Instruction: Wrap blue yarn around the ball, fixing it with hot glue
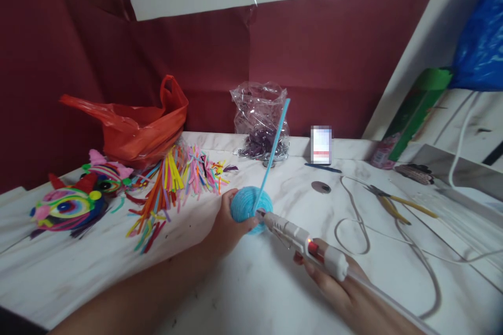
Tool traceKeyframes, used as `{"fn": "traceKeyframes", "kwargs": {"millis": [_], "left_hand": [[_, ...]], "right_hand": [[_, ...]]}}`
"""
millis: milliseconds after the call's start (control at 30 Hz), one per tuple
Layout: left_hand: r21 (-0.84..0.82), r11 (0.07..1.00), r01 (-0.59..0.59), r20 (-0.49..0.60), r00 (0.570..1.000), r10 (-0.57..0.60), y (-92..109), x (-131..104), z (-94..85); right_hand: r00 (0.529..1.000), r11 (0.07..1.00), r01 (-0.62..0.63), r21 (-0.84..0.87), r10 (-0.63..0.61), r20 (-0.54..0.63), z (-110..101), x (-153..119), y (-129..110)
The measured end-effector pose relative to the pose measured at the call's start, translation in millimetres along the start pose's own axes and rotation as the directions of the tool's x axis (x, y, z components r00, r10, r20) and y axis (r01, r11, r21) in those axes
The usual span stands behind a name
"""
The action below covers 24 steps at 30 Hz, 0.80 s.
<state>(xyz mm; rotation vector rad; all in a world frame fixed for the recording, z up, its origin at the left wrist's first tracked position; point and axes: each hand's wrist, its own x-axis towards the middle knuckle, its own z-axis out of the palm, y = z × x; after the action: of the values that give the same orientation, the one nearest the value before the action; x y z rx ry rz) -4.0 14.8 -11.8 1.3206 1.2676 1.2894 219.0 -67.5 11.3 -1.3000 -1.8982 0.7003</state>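
Note:
My left hand (231, 222) is closed round the left side of a light blue ball (245, 203) wrapped in strands. From the ball a straight light blue stem (278, 138) sticks up, tilted to the right. My right hand (328, 277) grips a white glue gun (291, 231) from below, a small orange light glowing on its side. The gun's nozzle points left and meets the ball near the foot of the stem; whether glue is coming out cannot be made out.
Bundles of coloured stems (173, 178), a red bag (137, 128) and decorated fish-like figures (68, 207) lie left. Behind stands a clear bag (261, 120). Pliers (393, 204), a looping cable (367, 241) and a round disc (321, 187) lie right.

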Motion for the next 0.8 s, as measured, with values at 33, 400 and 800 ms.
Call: {"fn": "traceKeyframes", "kwargs": {"millis": [33, 400, 800], "left_hand": [[0.017, 1.0, -0.013, -0.002, 1.0, 0.013, -0.1, 0.0, 0.2], [0.034, 0.998, -0.054, 0.003, 0.999, 0.054, -4.4, 2.9, -0.8], [0.079, 0.997, -0.019, -0.028, 0.999, 0.021, -2.9, 1.5, -1.3]], "right_hand": [[1.0, 1.0, 0.012, -0.008, -0.012, -0.002, -0.2, 0.3, -0.1], [1.0, 1.0, 0.01, 0.006, -0.01, 0.025, -0.9, -0.7, 0.0], [1.0, 1.0, -0.004, -0.023, 0.003, -0.006, -1.3, 1.0, -1.1]]}}
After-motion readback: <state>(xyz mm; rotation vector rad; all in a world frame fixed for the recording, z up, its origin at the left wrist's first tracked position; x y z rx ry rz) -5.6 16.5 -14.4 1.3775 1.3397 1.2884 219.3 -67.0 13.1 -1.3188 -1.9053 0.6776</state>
